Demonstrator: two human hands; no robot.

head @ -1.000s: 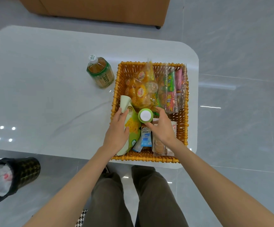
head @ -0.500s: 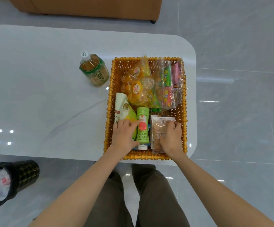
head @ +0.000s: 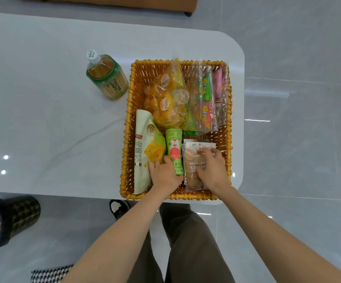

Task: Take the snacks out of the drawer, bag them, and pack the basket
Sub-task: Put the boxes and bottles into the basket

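Observation:
An orange wicker basket [head: 128, 127] stands at the table's near right corner. At its far end lie a yellow bag of small cakes [head: 165, 101] and a clear bag of colourful snack packets [head: 206, 103]. Along its left wall leans a white-and-green chip bag [head: 144, 148]. Beside that, a green apple juice bottle [head: 174, 149] lies flat. A clear bag of round biscuits [head: 191, 168] fills the near right corner. My left hand [head: 165, 174] has its fingers curled down on the chip bag's edge, thumb against the bottle. My right hand [head: 212, 170] grips the biscuit bag from above.
A green tea bottle [head: 106, 76] stands on the white table [head: 43, 103], left of the basket. A black bin [head: 10, 219] with a white liner sits on the floor at the lower left. An orange-brown sofa edge [head: 186, 3] lies beyond the table. My legs are under the basket's near edge.
The juice bottle went from upright under my right hand to lying flat. My right hand then moved onto the biscuit bag, and my left hand slid down the chip bag.

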